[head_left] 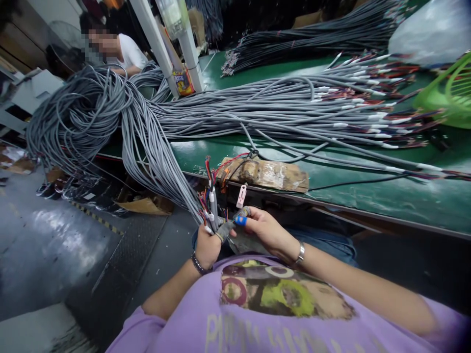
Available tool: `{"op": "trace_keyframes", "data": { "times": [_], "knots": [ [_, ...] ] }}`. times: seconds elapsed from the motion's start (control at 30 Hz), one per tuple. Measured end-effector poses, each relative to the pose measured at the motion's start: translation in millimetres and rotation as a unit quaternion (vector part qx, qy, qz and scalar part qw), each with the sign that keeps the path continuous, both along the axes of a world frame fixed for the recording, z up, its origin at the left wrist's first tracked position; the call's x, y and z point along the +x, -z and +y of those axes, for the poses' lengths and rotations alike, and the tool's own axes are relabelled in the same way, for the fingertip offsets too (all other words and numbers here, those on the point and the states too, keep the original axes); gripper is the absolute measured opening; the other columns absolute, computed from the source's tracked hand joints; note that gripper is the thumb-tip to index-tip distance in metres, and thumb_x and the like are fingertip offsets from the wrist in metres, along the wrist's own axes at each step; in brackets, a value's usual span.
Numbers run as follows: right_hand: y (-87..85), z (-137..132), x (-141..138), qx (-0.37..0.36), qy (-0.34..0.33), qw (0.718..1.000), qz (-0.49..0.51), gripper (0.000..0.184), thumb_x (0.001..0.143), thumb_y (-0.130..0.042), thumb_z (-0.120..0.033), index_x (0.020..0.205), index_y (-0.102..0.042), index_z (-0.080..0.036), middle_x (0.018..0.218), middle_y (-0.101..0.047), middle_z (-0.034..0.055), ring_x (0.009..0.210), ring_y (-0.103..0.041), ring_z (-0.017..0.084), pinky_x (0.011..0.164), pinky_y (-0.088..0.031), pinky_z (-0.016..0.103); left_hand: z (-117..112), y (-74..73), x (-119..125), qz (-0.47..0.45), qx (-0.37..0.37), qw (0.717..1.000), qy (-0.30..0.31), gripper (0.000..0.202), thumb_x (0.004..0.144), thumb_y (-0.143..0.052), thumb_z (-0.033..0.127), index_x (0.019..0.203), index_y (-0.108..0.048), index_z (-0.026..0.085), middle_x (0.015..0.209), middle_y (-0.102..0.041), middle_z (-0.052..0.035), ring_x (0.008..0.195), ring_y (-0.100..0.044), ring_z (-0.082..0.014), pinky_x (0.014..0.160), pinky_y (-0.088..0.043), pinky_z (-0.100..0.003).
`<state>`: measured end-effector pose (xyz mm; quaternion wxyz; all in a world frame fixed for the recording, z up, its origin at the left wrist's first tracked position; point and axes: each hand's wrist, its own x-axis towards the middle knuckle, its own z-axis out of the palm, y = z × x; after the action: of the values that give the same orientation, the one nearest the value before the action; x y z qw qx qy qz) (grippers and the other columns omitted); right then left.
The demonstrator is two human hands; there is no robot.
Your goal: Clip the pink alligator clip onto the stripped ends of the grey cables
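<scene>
My left hand (209, 243) is closed round the ends of several grey cables (165, 162), whose white-sleeved tips and loose coloured wires (208, 171) stick up past the fingers. Its thumb wears a grey finger cover (224, 229). Close beside it, my right hand (263, 226) pinches at the thin wires of one cable end. Blue tape (241, 220) wraps one of its digits, and a grey cover sits on another. What lies between those fingertips is tiny and mostly hidden. A small pinkish-white tag (242, 196) stands just above the right fingers, at the bench edge.
A worn wooden block (272, 175) lies at the front edge of the green bench (368, 191). Behind it stretch long grey cables (235, 110), coiled at the left. Black cables (305, 41), a green basket (449, 93) and a white post (191, 54) stand farther back. Another person (125, 51) sits at the far left.
</scene>
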<state>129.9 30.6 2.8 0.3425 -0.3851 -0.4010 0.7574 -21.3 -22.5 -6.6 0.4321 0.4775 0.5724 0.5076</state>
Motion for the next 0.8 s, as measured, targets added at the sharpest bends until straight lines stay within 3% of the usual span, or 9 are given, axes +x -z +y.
{"op": "trace_keyframes", "data": {
  "times": [0.27,0.57,0.73,0.8],
  "knots": [
    [-2.4,-2.4,0.7,0.028,-0.013,0.999,0.007,0.032,0.065,-0.076,-0.043,0.068,-0.056,-0.018,0.062,-0.061,-0.0011,0.055,-0.046,0.01,0.052,-0.031,0.024,1.1,0.2,0.8,-0.049,0.017,0.999,-0.012,0.029,0.081,-0.068,0.038,0.062,-0.07,0.016,0.058,-0.066,-0.0026,0.059,-0.06,-0.0153,0.063,-0.046,-0.027],
    [-3.2,-5.6,2.1,0.06,-0.012,0.998,-0.029,0.037,0.063,-0.076,-0.048,0.066,-0.055,-0.017,0.06,-0.052,-0.0036,0.056,-0.039,0.009,0.054,-0.032,0.024,0.6,0.4,1.7,-0.05,0.023,0.997,-0.056,0.035,0.082,-0.066,0.041,0.056,-0.067,0.017,0.052,-0.062,-0.0018,0.056,-0.058,-0.014,0.059,-0.045,-0.026],
    [-10.3,-1.2,-1.1,0.056,-0.042,0.997,-0.018,0.039,0.066,-0.075,-0.047,0.084,-0.058,-0.018,0.07,-0.06,-0.0012,0.061,-0.047,0.011,0.054,-0.033,0.024,0.2,-5.9,1.8,-0.027,0.003,0.999,-0.02,0.037,0.081,-0.066,0.042,0.055,-0.066,0.017,0.051,-0.061,-0.0011,0.05,-0.055,-0.0126,0.056,-0.044,-0.026],
    [-11.2,0.0,-2.8,0.056,-0.052,0.997,-0.014,0.038,0.067,-0.075,-0.048,0.083,-0.057,-0.018,0.066,-0.059,-0.0015,0.058,-0.047,0.012,0.054,-0.032,0.025,-0.3,-7.0,1.9,-0.033,-0.006,0.999,-0.009,0.036,0.08,-0.067,0.043,0.056,-0.065,0.016,0.051,-0.061,-0.0009,0.049,-0.054,-0.0123,0.056,-0.045,-0.026]
  ]
}}
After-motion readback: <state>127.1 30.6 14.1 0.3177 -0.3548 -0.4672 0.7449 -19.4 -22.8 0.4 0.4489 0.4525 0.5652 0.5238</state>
